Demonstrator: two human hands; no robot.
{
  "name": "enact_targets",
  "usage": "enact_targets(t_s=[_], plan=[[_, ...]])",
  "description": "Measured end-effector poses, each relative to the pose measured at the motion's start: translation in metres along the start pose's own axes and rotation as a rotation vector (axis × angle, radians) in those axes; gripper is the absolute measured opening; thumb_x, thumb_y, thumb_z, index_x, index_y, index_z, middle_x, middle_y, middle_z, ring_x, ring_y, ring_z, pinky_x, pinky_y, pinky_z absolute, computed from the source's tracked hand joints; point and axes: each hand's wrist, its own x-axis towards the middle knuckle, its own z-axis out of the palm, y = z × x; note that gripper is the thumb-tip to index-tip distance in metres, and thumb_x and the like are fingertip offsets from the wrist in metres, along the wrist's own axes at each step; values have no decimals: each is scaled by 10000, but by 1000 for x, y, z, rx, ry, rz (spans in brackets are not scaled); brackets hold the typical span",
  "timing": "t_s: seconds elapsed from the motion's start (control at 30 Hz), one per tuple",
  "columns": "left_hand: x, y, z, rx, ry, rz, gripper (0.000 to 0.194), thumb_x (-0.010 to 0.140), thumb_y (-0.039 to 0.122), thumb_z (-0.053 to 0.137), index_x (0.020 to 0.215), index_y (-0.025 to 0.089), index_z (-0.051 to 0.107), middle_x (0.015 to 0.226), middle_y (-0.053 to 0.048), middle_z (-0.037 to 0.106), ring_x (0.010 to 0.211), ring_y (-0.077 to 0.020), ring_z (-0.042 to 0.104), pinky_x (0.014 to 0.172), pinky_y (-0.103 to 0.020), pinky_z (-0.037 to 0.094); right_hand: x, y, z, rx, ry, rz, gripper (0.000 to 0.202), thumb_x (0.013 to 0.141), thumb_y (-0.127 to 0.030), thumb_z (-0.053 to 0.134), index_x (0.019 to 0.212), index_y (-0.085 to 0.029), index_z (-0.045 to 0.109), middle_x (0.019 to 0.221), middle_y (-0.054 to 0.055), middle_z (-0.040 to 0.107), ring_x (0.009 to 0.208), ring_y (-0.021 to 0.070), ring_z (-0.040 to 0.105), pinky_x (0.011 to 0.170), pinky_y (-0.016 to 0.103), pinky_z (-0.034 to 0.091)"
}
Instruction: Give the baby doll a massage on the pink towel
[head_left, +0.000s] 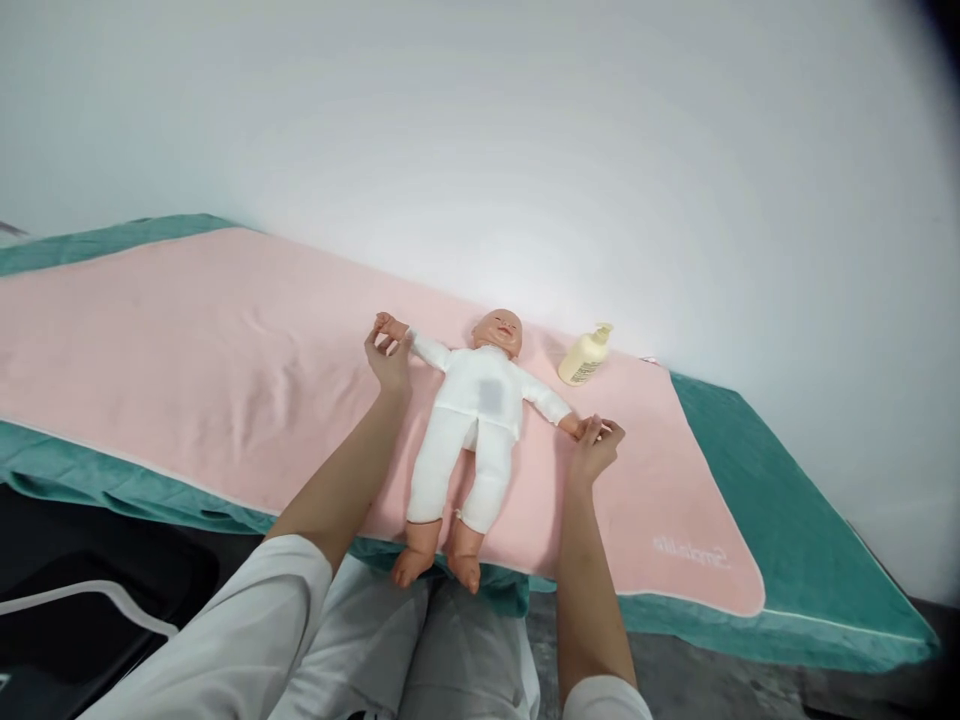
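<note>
A baby doll (480, 400) with a white cloth body lies on its back on a pink blanket (187, 360). Its head points toward the wall and its feet reach over the front edge. My left hand (388, 362) has its fingers closed around the doll's hand on the left side. On the other side, my right hand (598, 450) pinches the doll's other hand between thumb and fingers. Both doll arms are stretched outward. A pale yellow pump bottle (583, 356) leans at a tilt on the blanket, above my right hand and apart from it.
Under the blanket, a green cover (780, 500) drapes over the bed and hangs at the front edge. A white wall (480, 150) rises directly behind. At the lower left is a black object (67, 560) with a white curved tube (97, 590) across it.
</note>
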Motion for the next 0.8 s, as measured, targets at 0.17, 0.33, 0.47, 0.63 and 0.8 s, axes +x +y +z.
enact_targets(t_s=[0.17,0.33,0.47,0.63,0.8], plan=[[6,1,20,-39,-57,-48,614,710,227,759,1259,187,488,1222,-126,583,1165,-210,574,911,-295,507,9,1,18,286,81,28,469,786,-524,646,1087,-208,476,1114,94,582,989,191,644,808,328,575],[12,2,39,-112,-219,-120,545,667,267,783,1158,167,568,1199,-141,623,1088,-232,625,887,-328,519,39,2,49,548,92,35,537,722,-447,729,1119,-157,511,1229,159,589,1112,246,629,925,414,550],[17,3,51,-81,-332,-168,533,636,356,797,1089,140,618,1152,-141,656,1050,-252,636,883,-351,508,63,-5,83,708,21,-4,479,699,-396,754,1049,-101,613,1202,169,644,1133,264,625,1018,451,489],[25,0,60,44,-450,-198,563,607,441,799,1064,140,667,1059,-114,696,965,-253,653,820,-343,512,80,-16,124,673,-168,-8,479,751,-478,673,1048,-102,668,1205,158,657,1150,257,614,1025,439,477],[29,-4,65,202,-507,-267,535,620,456,785,1035,130,699,1000,-116,713,901,-242,660,790,-333,508,86,-22,136,527,-324,-1,434,799,-489,611,1037,-132,680,1096,123,697,1144,258,601,935,468,515]])
